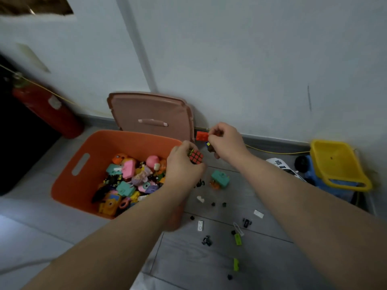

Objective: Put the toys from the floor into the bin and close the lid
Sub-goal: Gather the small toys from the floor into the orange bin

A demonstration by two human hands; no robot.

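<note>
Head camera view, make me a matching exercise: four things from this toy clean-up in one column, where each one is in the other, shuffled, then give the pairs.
Things
1. puzzle cube
2. red brick
3. lid
4. teal toy

Places
A. leaning on the wall behind the bin
B. gripped in the left hand
C. lying on the floor right of the bin
D. pinched in the right hand

Pairs: 1-B, 2-D, 3-A, 4-C
</note>
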